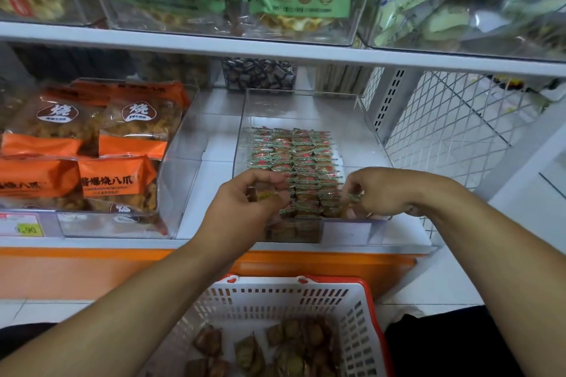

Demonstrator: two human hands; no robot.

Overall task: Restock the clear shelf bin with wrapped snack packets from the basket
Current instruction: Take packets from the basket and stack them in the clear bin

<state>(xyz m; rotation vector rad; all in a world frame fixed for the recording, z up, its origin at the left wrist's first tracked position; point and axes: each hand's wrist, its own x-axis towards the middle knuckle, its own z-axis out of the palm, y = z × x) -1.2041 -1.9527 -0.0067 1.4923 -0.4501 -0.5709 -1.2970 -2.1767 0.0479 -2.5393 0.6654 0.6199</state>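
Shop shelving, white shelf [214, 119] at chest level, clear bin [361, 138] about half covered with tidy rows of packets [294, 156]. Left hand [245, 205] pinching a few packets [260, 194] at front of bin; right hand [376, 193] pinching one at front right corner. Basket [361, 324] below, more packets [275, 346] loose in it. Best to set each one flat, edges lined up with last row, fill front gap before stacking, avoid nudging finished rows

- We see even, soft indoor light, with no hard shadows.
- Glare streaks the upper bins [465, 9] toward one o'clock.
- Edges bow and blur, worst at six o'clock.
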